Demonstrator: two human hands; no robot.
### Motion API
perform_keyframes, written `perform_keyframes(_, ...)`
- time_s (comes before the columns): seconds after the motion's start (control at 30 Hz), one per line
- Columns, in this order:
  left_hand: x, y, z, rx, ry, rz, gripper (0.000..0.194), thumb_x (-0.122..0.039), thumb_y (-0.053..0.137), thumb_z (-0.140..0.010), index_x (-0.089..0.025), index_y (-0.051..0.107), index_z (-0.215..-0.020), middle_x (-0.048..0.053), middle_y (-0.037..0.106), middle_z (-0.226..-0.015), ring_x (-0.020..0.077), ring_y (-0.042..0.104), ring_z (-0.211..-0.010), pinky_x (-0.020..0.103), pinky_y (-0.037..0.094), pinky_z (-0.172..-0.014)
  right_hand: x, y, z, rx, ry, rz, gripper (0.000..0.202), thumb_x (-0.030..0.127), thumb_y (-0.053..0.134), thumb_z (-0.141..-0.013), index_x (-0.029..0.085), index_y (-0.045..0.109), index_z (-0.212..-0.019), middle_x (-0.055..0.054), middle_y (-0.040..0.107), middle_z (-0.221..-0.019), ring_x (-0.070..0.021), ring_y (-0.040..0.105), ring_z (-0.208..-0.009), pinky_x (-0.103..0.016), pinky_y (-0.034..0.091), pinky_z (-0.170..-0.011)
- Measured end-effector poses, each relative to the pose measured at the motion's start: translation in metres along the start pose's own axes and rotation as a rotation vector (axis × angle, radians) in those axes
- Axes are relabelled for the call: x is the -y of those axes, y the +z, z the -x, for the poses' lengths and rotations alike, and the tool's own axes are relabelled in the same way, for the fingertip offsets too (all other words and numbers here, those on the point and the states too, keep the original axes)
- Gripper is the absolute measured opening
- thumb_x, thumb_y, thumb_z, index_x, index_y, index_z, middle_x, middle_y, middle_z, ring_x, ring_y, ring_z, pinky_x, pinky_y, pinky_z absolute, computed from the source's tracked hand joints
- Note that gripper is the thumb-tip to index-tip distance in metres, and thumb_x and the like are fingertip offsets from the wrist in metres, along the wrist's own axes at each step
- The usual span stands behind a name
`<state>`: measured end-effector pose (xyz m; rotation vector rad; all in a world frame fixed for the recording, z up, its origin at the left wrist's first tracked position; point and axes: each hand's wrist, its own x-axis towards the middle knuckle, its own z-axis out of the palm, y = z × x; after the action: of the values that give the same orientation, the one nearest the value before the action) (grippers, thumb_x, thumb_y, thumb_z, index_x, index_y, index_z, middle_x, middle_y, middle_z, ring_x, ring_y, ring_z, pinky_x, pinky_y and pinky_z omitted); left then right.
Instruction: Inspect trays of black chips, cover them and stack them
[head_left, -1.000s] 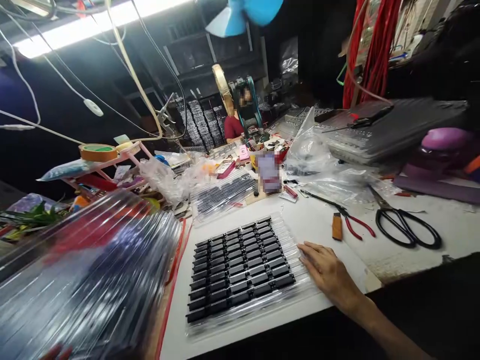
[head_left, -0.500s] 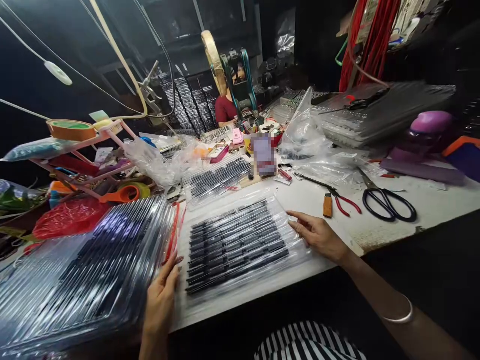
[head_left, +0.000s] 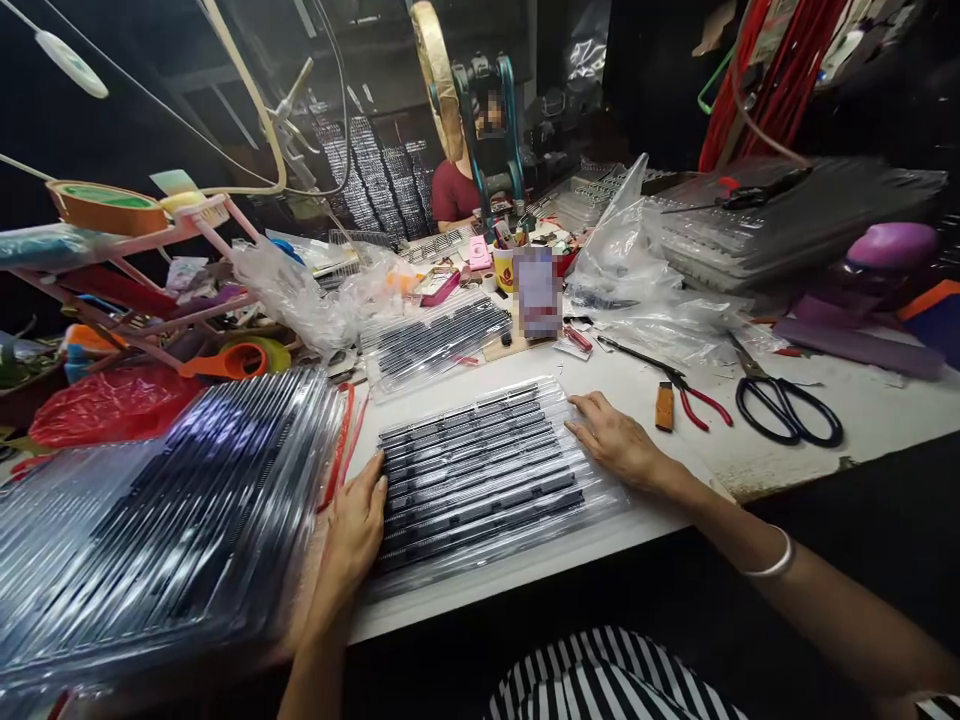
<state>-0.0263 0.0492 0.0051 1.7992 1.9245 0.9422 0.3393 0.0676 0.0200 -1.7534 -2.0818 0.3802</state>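
Observation:
A clear plastic tray with rows of thin black comb-like strips lies on the white table in front of me. My left hand grips its left edge, the fingertips over the rim and the thumb side toward the strips. At the opposite edge my right hand holds the tray's upper right side, with its fingers bent over the plastic. The undersides of both hands are hidden. Left of my left hand rises a stack of similar trays, also with dark strips in them.
Red-handled pliers, an orange-brown block and black scissors lie to the right. Behind are another tray of strips, a phone and crumpled plastic bags. A co-worker's red sleeve shows beyond.
The left hand has moved up and inward onto the tray's left edge. My right hand has shifted slightly on the right edge. The view has turned a little.

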Motion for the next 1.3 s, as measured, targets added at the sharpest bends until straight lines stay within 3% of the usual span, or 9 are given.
perform_keyframes(0.17,-0.015,0.011,0.01,0.032,-0.059,-0.326,0.06,-0.046,0.045,-0.085,-0.016,0.042,-0.137,0.02,0.036,-0.145,0.0369,0.031,-0.133,0.064,0.014,-0.104,0.01,0.006,0.0,0.031,-0.055,0.137,0.046,0.027,0.029,-0.095,0.012,0.039,-0.137,-0.021,0.038,-0.141,-0.0346,0.048,-0.117,-0.048,0.048,-0.085)
perform_keyframes(0.33,-0.032,0.013,0.016,0.138,0.004,-0.794,0.06,-0.044,0.032,-0.092,-0.013,0.029,-0.143,0.023,0.02,-0.151,0.034,0.018,-0.139,0.057,0.017,-0.106,0.008,0.012,-0.009,0.182,-0.228,0.196,0.048,0.031,0.033,-0.095,0.016,0.039,-0.14,-0.015,0.023,-0.152,-0.0374,0.019,-0.138,-0.054,0.026,-0.106)
perform_keyframes(0.47,-0.024,0.01,0.008,0.255,0.054,-0.593,0.063,-0.045,0.03,-0.092,-0.012,0.022,-0.145,0.023,0.002,-0.154,0.033,0.018,-0.139,0.051,0.023,-0.107,0.006,0.014,-0.017,0.288,-0.286,0.179,0.068,0.06,0.036,-0.089,0.029,0.021,-0.147,-0.009,0.0,-0.156,-0.0444,0.001,-0.137,-0.06,0.023,-0.105)
perform_keyframes(0.57,-0.013,0.005,0.004,0.252,0.089,-0.329,0.064,-0.047,0.029,-0.091,-0.012,0.026,-0.144,0.016,-0.004,-0.155,0.0287,0.008,-0.141,0.047,0.019,-0.111,0.008,0.014,-0.016,0.319,-0.27,0.164,0.069,0.063,0.032,-0.088,0.03,0.018,-0.148,-0.009,-0.005,-0.155,-0.0443,-0.004,-0.137,-0.061,0.018,-0.106)
perform_keyframes(0.67,-0.006,-0.005,0.006,0.269,0.085,-0.103,0.059,-0.046,0.032,-0.091,-0.016,0.035,-0.141,0.009,0.004,-0.156,0.0234,0.009,-0.141,0.043,0.016,-0.112,0.006,0.015,-0.013,0.25,-0.275,0.109,0.062,0.056,0.036,-0.091,0.029,0.027,-0.146,-0.008,0.003,-0.155,-0.0424,-0.001,-0.138,-0.061,0.017,-0.106)
perform_keyframes(0.8,-0.003,-0.018,0.025,0.196,0.058,-0.075,0.052,-0.039,0.036,-0.091,-0.016,0.042,-0.137,0.01,0.035,-0.147,0.0217,0.029,-0.136,0.041,0.023,-0.111,-0.008,0.016,-0.008,0.152,-0.325,-0.015,0.049,0.042,0.033,-0.095,0.026,0.04,-0.14,-0.008,0.021,-0.153,-0.0334,0.015,-0.139,-0.056,0.025,-0.107)
perform_keyframes(1.03,0.005,-0.034,0.11,0.281,0.292,-0.29,0.055,-0.012,0.027,-0.091,-0.031,0.029,-0.143,0.0,0.045,-0.142,0.0182,0.034,-0.133,0.044,0.03,-0.109,-0.04,-0.005,0.019,0.103,-0.425,-0.083,0.046,0.02,0.032,-0.092,0.013,0.048,-0.134,-0.015,0.042,-0.142,-0.0227,0.04,-0.131,-0.042,0.038,-0.105)
perform_keyframes(1.2,0.011,-0.027,0.147,0.106,0.432,-0.461,0.067,-0.004,0.028,-0.086,-0.026,0.014,-0.148,0.008,0.044,-0.142,0.0212,0.033,-0.135,0.045,0.025,-0.109,-0.052,-0.042,0.069,0.334,-0.539,-0.037,0.066,0.01,0.041,-0.084,0.027,0.026,-0.146,-0.003,0.026,-0.151,-0.0218,0.032,-0.134,-0.038,0.038,-0.105)
perform_keyframes(1.3,0.017,-0.017,0.146,-0.044,0.497,-0.484,0.062,-0.011,0.034,-0.09,-0.023,0.016,-0.147,0.012,0.053,-0.134,0.0228,0.042,-0.129,0.043,0.03,-0.105,-0.058,-0.038,0.093,0.325,-0.613,0.066,0.078,0.008,0.046,-0.08,0.028,0.015,-0.148,-0.003,0.02,-0.153,-0.0232,0.026,-0.137,-0.041,0.036,-0.107)
